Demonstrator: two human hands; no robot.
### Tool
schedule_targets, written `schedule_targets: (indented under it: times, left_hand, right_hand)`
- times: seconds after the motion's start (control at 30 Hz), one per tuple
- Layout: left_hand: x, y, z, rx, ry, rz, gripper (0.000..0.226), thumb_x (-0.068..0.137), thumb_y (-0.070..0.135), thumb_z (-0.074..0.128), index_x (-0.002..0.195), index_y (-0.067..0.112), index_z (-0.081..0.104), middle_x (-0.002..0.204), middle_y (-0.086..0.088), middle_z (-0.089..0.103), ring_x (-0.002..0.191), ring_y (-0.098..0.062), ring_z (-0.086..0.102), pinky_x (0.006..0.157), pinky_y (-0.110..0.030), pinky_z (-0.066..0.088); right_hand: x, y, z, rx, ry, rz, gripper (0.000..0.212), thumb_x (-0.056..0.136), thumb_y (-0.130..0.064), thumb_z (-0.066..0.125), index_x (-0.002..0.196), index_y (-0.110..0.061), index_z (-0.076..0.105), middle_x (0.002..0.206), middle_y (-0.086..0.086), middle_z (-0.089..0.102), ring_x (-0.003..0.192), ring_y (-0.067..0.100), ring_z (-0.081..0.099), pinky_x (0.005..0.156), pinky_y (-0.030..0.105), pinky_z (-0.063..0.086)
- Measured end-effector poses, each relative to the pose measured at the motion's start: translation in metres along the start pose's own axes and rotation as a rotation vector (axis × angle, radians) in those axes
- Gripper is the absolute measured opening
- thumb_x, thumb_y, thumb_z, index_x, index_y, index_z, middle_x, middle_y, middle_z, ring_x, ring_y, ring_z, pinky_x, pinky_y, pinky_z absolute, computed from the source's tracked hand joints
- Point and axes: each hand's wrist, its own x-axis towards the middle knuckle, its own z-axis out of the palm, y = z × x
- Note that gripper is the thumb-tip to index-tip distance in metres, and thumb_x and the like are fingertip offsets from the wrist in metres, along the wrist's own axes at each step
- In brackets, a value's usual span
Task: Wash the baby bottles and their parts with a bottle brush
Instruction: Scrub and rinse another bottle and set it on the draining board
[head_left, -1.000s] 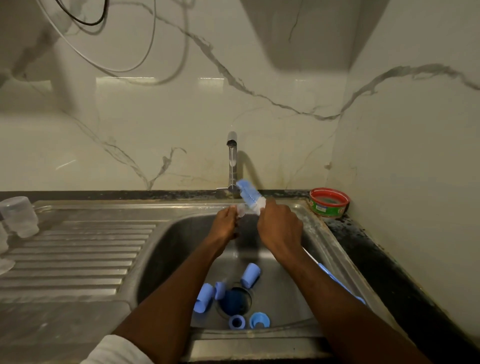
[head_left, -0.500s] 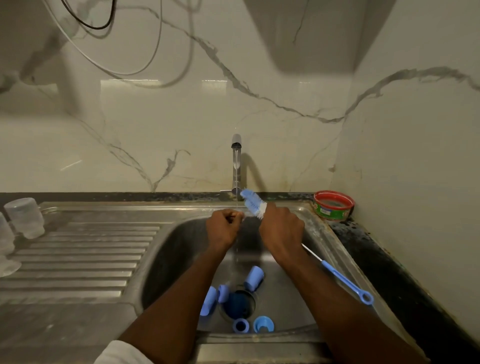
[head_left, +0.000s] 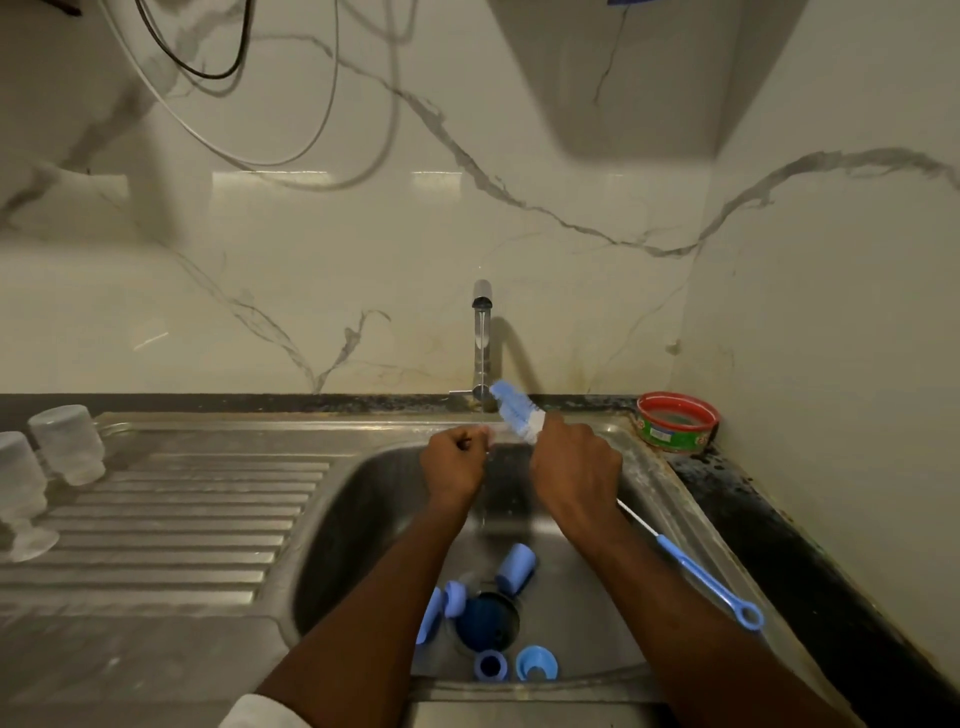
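Steel sink (head_left: 363, 499) fills the view below me, its ribbed drainboard (head_left: 171, 519) running off to my left, all set into the dark desk (head_left: 769, 525). The tap (head_left: 482, 332) stands at the back wall, a thin stream of water falling between my hands. Two clear baby bottles (head_left: 66, 444) stand upside down at the far left of the drainboard. A red-rimmed tub (head_left: 677, 422) sits in the right corner against the wall. My right hand (head_left: 574, 470) is curled round the bottle brush (head_left: 519, 413), blue bristle head poking up beside the tap, the blue handle and its ring end trailing back over the sink's right rim. My left hand (head_left: 453, 465) is closed, fingers pinching something small and pale right under the stream; too small to make out what. Down in the basin, blue bottle parts (head_left: 515, 569) lie scattered around the drain (head_left: 485, 621): caps, rings, a collar.
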Motion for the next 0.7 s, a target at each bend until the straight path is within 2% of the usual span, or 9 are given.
schedule_targets:
  times: [0.07, 0.13, 0.2, 0.37, 0.43, 0.5, 0.57, 0.63, 0.7]
  left_hand:
    - [0.003, -0.003, -0.001, -0.085, 0.043, -0.111, 0.019, 0.101, 0.027, 0.059, 0.095, 0.015, 0.073, 0.087, -0.005, 0.073, 0.084, -0.019, 0.07, 0.076, -0.031, 0.058]
    - [0.001, -0.004, 0.002, -0.21, -0.002, -0.2, 0.017, 0.102, 0.024, 0.058, 0.099, 0.015, 0.072, 0.084, -0.001, 0.071, 0.075, -0.011, 0.065, 0.063, -0.022, 0.053]
    - [-0.004, -0.002, 0.007, -0.31, -0.078, -0.273, 0.021, 0.102, 0.023, 0.057, 0.099, 0.009, 0.072, 0.079, -0.003, 0.067, 0.064, -0.009, 0.056, 0.053, -0.019, 0.045]
    - [-0.007, 0.005, 0.01, -0.359, -0.122, -0.273, 0.022, 0.099, 0.032, 0.065, 0.098, 0.012, 0.076, 0.074, 0.002, 0.073, 0.052, -0.001, 0.059, 0.047, -0.016, 0.043]
    - [-0.006, 0.006, 0.01, -0.383, -0.12, -0.309, 0.026, 0.099, 0.033, 0.064, 0.096, 0.01, 0.075, 0.064, 0.004, 0.066, 0.045, -0.001, 0.053, 0.044, -0.017, 0.04]
    - [-0.004, 0.008, 0.01, -0.419, -0.094, -0.382, 0.03, 0.096, 0.038, 0.066, 0.083, 0.012, 0.071, 0.054, 0.005, 0.053, 0.042, -0.005, 0.043, 0.044, -0.021, 0.036]
    - [-0.004, 0.011, 0.009, -0.468, -0.041, -0.457, 0.029, 0.095, 0.039, 0.067, 0.076, 0.017, 0.067, 0.052, 0.006, 0.051, 0.047, -0.007, 0.043, 0.049, -0.024, 0.039]
    - [-0.003, 0.013, 0.008, -0.525, -0.012, -0.503, 0.027, 0.098, 0.035, 0.062, 0.081, 0.016, 0.068, 0.059, 0.004, 0.057, 0.055, -0.009, 0.049, 0.055, -0.025, 0.042]
    - [-0.006, 0.016, 0.01, -0.594, -0.08, -0.535, 0.025, 0.102, 0.028, 0.055, 0.093, 0.011, 0.07, 0.068, 0.0, 0.059, 0.06, -0.01, 0.051, 0.059, -0.025, 0.043]
  right_hand:
    - [-0.007, -0.007, 0.001, -0.011, -0.003, -0.035, 0.028, 0.09, -0.035, 0.064, 0.115, -0.025, 0.058, 0.099, 0.002, 0.069, 0.078, 0.019, 0.064, 0.06, 0.029, 0.035]
    - [-0.014, -0.013, 0.006, -0.066, -0.019, -0.081, 0.028, 0.09, -0.036, 0.063, 0.115, -0.026, 0.058, 0.097, 0.001, 0.069, 0.076, 0.019, 0.064, 0.059, 0.03, 0.034]
    - [-0.014, -0.015, 0.01, -0.079, -0.023, -0.086, 0.029, 0.09, -0.037, 0.064, 0.116, -0.026, 0.058, 0.098, 0.002, 0.069, 0.08, 0.019, 0.066, 0.059, 0.03, 0.035]
    - [0.003, -0.007, 0.003, -0.025, -0.039, 0.01, 0.036, 0.091, -0.037, 0.068, 0.12, -0.023, 0.053, 0.107, 0.004, 0.069, 0.087, 0.02, 0.067, 0.06, 0.03, 0.041]
    - [0.005, -0.002, -0.001, -0.012, -0.002, 0.021, 0.035, 0.092, -0.035, 0.067, 0.121, -0.021, 0.052, 0.108, 0.005, 0.069, 0.088, 0.021, 0.069, 0.059, 0.03, 0.04]
    - [0.004, 0.002, -0.005, -0.002, 0.046, 0.026, 0.034, 0.093, -0.036, 0.066, 0.121, -0.021, 0.052, 0.107, 0.004, 0.07, 0.088, 0.021, 0.069, 0.058, 0.029, 0.038]
    - [-0.001, 0.001, -0.006, 0.031, 0.058, 0.019, 0.033, 0.093, -0.037, 0.064, 0.12, -0.021, 0.053, 0.106, 0.004, 0.07, 0.089, 0.021, 0.069, 0.06, 0.029, 0.037]
    - [-0.007, -0.005, -0.004, 0.084, -0.001, 0.004, 0.034, 0.094, -0.037, 0.063, 0.122, -0.02, 0.053, 0.109, 0.005, 0.068, 0.092, 0.022, 0.068, 0.062, 0.03, 0.038]
    - [-0.014, -0.012, 0.002, 0.111, -0.069, -0.02, 0.033, 0.094, -0.037, 0.062, 0.121, -0.02, 0.054, 0.109, 0.005, 0.067, 0.092, 0.021, 0.066, 0.064, 0.03, 0.038]
